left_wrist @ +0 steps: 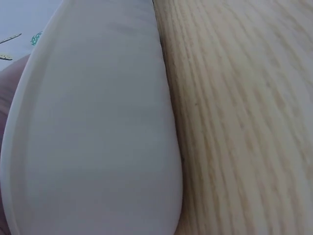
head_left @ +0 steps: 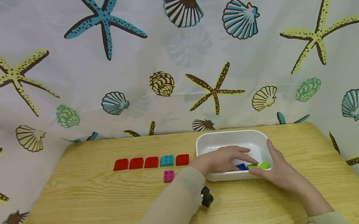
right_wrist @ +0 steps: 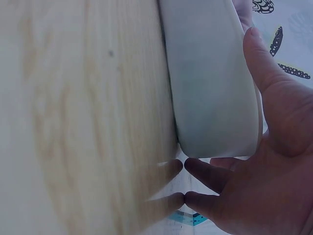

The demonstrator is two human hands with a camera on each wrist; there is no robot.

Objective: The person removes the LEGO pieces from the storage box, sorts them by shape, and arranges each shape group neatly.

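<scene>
A white plastic tub [head_left: 235, 175] stands on the wooden table, with a blue brick [head_left: 241, 167], a green brick [head_left: 253, 167] and a rounded lime piece [head_left: 264, 165] near its front right corner. My left hand [head_left: 222, 158] reaches over the tub's left side, palm down, its spread fingers right at the blue and green bricks. Around the right end, my right hand [head_left: 281, 170] holds the tub, thumb at the front rim. In the right wrist view, its lower fingertips [right_wrist: 195, 169] rest by the tub's base. The left wrist view shows mostly the tub's outer wall [left_wrist: 98, 127].
Left of the tub, a row of red bricks [head_left: 136, 163] includes one teal brick [head_left: 167, 161]. A pink brick [head_left: 169, 176] lies in front of the row. Behind the table [head_left: 77, 216] hangs a white cloth [head_left: 146, 63] printed with starfish and shells.
</scene>
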